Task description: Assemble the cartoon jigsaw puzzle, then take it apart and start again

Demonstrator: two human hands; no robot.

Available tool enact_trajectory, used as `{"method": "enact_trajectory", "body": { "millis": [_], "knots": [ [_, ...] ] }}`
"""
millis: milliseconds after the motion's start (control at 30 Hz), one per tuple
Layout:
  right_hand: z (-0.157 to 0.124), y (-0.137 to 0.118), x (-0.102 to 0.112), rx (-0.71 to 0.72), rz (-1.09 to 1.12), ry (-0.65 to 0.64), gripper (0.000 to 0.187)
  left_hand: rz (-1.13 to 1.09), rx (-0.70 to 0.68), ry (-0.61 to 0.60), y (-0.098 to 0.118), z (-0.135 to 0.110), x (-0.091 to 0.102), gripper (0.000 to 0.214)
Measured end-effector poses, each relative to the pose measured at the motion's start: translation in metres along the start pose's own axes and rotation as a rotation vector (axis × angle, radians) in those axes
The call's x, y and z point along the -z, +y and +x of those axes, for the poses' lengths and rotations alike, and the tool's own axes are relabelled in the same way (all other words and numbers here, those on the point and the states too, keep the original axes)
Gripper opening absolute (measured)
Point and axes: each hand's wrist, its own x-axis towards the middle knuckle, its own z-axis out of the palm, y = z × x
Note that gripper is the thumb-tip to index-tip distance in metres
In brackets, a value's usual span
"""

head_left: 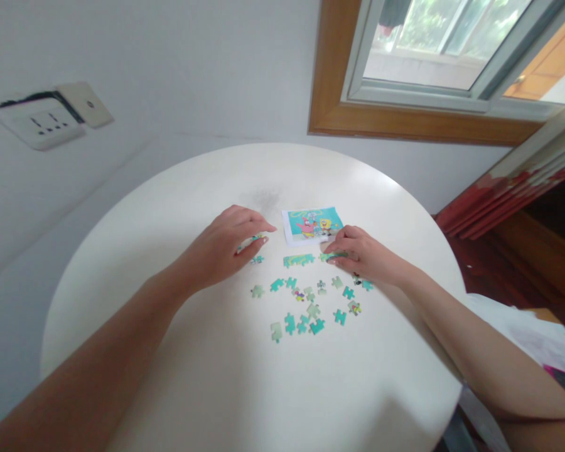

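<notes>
My left hand hovers over the left side of the pieces, thumb and index finger apart, holding nothing that I can see. Partly behind its thumb lie a few jigsaw puzzle pieces. My right hand has its fingers closed on a short strip of joined puzzle pieces, partly covered by the fingertips. To the left of that strip, a longer joined strip rests on the table. Just behind is a cartoon picture sheet. Loose teal and pale green pieces are scattered nearer to me.
Everything lies on a round white table. Beyond it are a white wall with a socket and a wood-framed window. A red and white curtain hangs at the right, with a white cloth or bag beside the table.
</notes>
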Motion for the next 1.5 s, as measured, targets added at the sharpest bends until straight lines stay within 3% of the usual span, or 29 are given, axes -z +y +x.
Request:
{"method": "enact_trajectory", "body": {
  "millis": [1500],
  "knots": [
    [-0.0008,0.0028,0.0,0.024,0.011,0.015,0.021,-0.012,0.023,-0.03,0.0006,0.0003,0.0004,0.029]
  ]
}}
